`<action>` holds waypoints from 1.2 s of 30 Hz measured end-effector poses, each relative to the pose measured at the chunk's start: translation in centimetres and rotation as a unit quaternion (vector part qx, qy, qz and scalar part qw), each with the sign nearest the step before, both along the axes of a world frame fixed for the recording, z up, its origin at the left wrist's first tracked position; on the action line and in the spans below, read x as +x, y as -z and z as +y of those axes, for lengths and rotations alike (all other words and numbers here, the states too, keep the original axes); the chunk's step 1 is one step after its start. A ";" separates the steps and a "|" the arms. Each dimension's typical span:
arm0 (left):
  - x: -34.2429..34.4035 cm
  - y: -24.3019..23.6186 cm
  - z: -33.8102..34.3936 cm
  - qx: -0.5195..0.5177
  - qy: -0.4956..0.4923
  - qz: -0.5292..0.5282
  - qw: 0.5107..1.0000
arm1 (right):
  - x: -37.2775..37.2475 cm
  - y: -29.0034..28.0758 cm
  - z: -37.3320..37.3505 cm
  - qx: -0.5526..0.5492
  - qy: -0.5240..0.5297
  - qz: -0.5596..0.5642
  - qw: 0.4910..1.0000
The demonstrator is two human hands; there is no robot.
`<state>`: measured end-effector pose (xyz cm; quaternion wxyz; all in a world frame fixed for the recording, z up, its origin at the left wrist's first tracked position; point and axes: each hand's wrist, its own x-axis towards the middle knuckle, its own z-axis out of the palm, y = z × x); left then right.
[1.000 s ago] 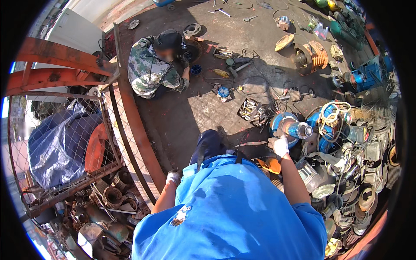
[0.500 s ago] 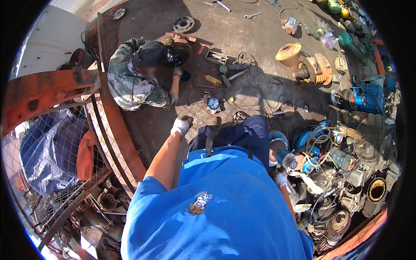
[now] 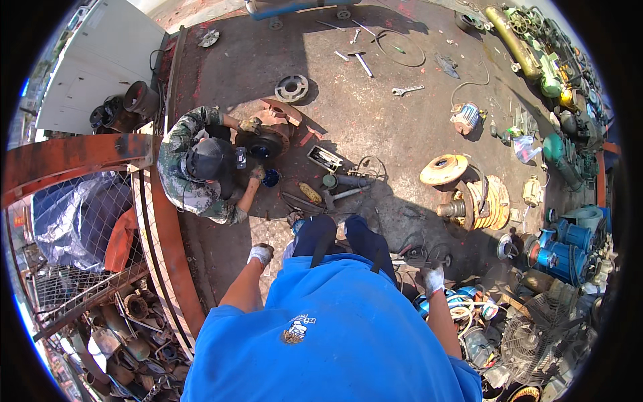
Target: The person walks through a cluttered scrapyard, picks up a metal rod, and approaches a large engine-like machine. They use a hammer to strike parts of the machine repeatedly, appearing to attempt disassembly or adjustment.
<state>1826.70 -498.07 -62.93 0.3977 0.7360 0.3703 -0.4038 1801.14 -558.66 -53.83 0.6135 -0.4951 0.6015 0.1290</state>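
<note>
My left hand, in a dirty white glove, hangs left of my dark-trousered legs with its fingers curled and nothing visible in them. My right hand, gloved alike, is open beside blue motors and loose hoses, holding nothing I can see. Beyond my feet lie a hammer-like tool, a yellow-handled tool and a box of small metal pieces. A co-worker in camouflage and a dark cap crouches ahead left, both hands at a rusty round housing, beside a blue container.
An orange steel beam and mesh cage with tarp border my left, above scrap parts. A rusty pump body, blue motor and fan guards crowd the right. Wrenches and a hose lie ahead.
My right hand left the blue machine it was at and moved lower, rightward of my legs. My left hand moved off the beam. More floor shows ahead; the machines at right now sit lower in view.
</note>
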 end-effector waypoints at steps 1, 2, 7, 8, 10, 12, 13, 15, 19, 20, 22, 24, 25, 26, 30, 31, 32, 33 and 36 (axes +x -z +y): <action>-0.1 -0.9 -2.1 -0.005 0.011 0.002 1.000 | 3.5 -1.9 -3.2 -0.077 -0.025 -0.005 0.997; 2.0 -1.3 -7.9 -0.071 0.048 -0.020 0.996 | 2.2 -1.0 -10.1 -0.219 -0.018 -0.051 0.974; 13.2 -7.9 -21.0 -0.092 0.049 -0.175 0.979 | 17.7 -9.1 -17.3 0.157 0.222 -0.242 0.931; 15.4 -9.1 -23.2 -0.072 0.068 -0.200 0.975 | 19.9 -9.6 -17.5 0.130 0.206 -0.234 0.941; 18.1 -9.5 -25.6 -0.116 -0.043 -0.177 0.976 | 23.5 -8.5 -18.8 0.055 0.077 -0.214 0.972; 21.3 -7.6 -27.6 -0.173 -0.067 -0.153 0.971 | 23.1 -2.8 -22.3 -0.040 -0.055 -0.173 0.983; 23.0 -5.4 -29.3 -0.173 -0.062 -0.165 0.969 | 21.0 2.1 -24.0 -0.146 -0.147 -0.152 0.966; 26.2 -6.3 -31.3 -0.144 -0.086 -0.106 0.980 | 23.9 4.1 -22.5 -0.215 -0.141 -0.151 0.955; 28.6 -0.2 -26.8 -0.005 -0.016 -0.022 1.000 | 36.4 -3.1 -17.0 -0.152 -0.235 -0.002 0.960; 30.4 1.0 -27.2 0.027 0.027 0.011 0.999 | 38.7 -3.7 -17.9 -0.148 -0.241 0.032 0.959; 36.3 2.0 -28.2 0.067 0.095 0.043 0.992 | 43.7 -2.8 -20.1 -0.146 -0.235 0.011 0.961; 44.7 3.2 -29.0 0.023 0.092 -0.039 0.995 | 47.2 1.3 -23.6 -0.139 -0.266 -0.023 0.954; 49.0 3.8 -29.8 -0.016 0.072 -0.084 0.994 | 48.3 4.2 -26.3 -0.133 -0.285 -0.055 0.948; 57.4 0.0 -37.3 -0.032 0.018 -0.006 0.999 | 48.2 4.2 -31.0 -0.128 -0.256 -0.063 0.956; 75.6 -7.2 -43.1 -0.133 0.048 -0.172 0.975 | 63.0 6.2 -36.9 0.027 0.069 -0.161 0.984; 79.3 -12.0 -44.5 -0.145 0.019 -0.190 0.971 | 68.6 5.8 -35.9 -0.159 -0.009 -0.113 0.981; 82.0 -13.1 -43.1 -0.136 0.014 -0.213 0.967 | 74.5 4.5 -34.4 -0.109 -0.065 -0.103 0.987; 84.1 -13.5 -42.5 -0.138 0.010 -0.231 0.963 | 79.3 3.6 -32.7 -0.122 -0.088 -0.101 0.983; 89.2 -15.9 -43.3 -0.102 0.016 -0.230 0.968 | 88.5 3.6 -32.5 -0.076 -0.166 -0.082 0.980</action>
